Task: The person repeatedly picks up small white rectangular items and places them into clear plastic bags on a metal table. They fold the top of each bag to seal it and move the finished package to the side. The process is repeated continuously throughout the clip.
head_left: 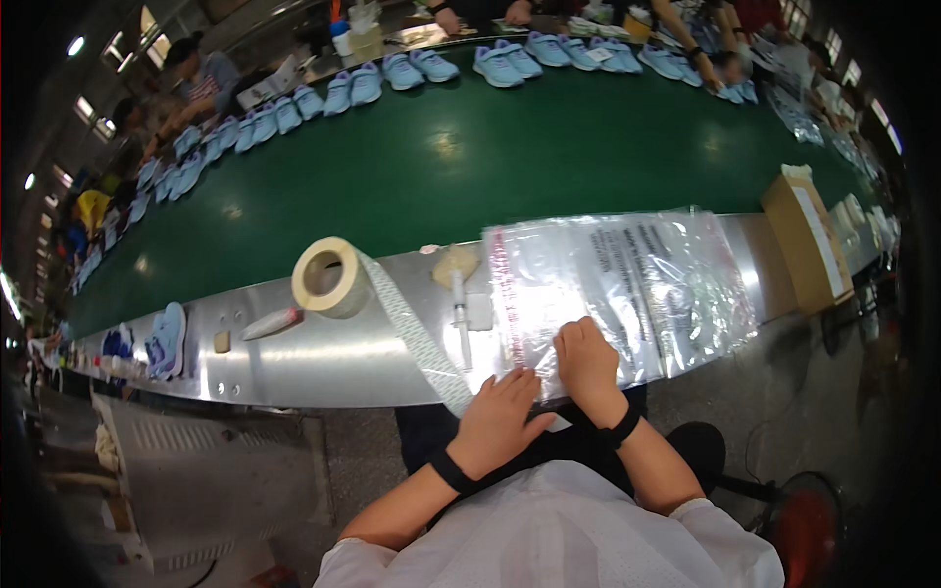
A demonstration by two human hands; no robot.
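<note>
Centre right of the frame: a stack of clear plastic bags [618,284] with a red strip along the left edge and dark print lies on the steel ledge [323,358]. Right hand [585,358], fingers curled, presses the stack's lower left corner. Left hand [500,421] lies just below left of it, fingers bent on the bag's near edge; whether it pinches the edge cannot be told. Left of centre: tape roll [329,277], strip trailing toward the hands. Far right: brown cardboard box [806,240].

One tape roll [330,277], one syringe [459,312]
</note>
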